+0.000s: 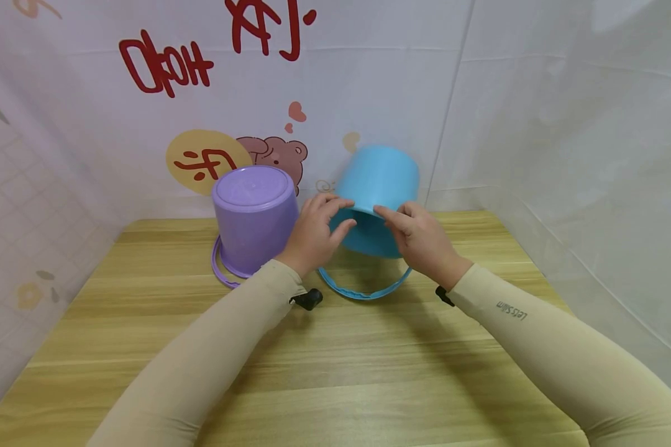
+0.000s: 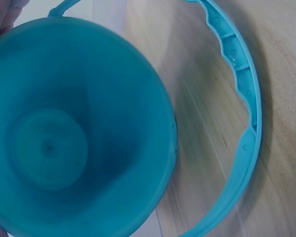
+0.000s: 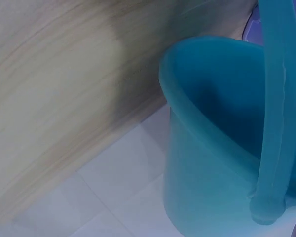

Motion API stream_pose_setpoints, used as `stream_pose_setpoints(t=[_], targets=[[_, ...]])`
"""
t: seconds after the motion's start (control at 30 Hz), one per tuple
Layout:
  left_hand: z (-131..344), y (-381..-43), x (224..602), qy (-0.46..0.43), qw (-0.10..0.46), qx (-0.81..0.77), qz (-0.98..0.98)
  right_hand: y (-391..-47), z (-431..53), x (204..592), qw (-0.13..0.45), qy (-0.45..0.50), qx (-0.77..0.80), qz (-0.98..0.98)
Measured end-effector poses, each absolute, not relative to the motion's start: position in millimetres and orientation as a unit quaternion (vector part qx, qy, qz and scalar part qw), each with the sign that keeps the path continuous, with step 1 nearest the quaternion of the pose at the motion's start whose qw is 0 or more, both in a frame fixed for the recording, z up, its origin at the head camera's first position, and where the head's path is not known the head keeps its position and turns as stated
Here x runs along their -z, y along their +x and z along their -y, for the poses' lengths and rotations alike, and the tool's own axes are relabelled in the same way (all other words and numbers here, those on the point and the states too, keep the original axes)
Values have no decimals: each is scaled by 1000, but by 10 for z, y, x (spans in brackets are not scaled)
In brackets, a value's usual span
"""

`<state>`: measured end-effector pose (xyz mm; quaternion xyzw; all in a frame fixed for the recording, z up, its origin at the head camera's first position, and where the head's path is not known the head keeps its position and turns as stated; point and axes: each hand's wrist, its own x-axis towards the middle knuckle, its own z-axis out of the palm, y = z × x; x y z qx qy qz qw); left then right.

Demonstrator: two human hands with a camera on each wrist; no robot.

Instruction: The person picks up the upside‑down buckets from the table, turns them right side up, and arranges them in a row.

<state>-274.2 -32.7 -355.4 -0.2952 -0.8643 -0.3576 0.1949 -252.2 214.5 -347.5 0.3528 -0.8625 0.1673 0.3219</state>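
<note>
A light blue bucket (image 1: 379,174) is tilted with its mouth towards me and its base towards the back wall. My left hand (image 1: 313,233) holds the rim on the left, thumb and fingers spread at the edge. On the right side of the same rim, my right hand (image 1: 425,245) grips, its index finger along the edge. The bucket's handle (image 1: 363,296) hangs down in a loop close over the table. Looking into the mouth, the left wrist view shows the bare inside (image 2: 47,148) and round bottom. The right wrist view shows the rim (image 3: 187,111) from the side.
An upside-down purple bucket (image 1: 257,226) stands left of the blue one, its handle (image 1: 218,267) lying round its foot. Both are at the back of the wooden table (image 1: 335,372). A white printed sheet (image 1: 380,81) hangs behind and along the sides.
</note>
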Motion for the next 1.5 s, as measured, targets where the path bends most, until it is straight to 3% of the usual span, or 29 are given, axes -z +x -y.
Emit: stream_pose_setpoints(t=[0.33,0.87,1.07,1.5], targets=[[351,-2784,3547,-300,196,354,864,-2543,-2157,3429,325,343,-180,863],[492,-2898,3608,-306,207,339,865,-2545,-2181,3379,267,280,-218,896],[525,-2903,3579,-311,224,322,866,-2538,-2204,3375,258,280,-228,896],[537,-2943,3457,-305,200,329,871,-2626,-2359,3327,267,337,-167,887]])
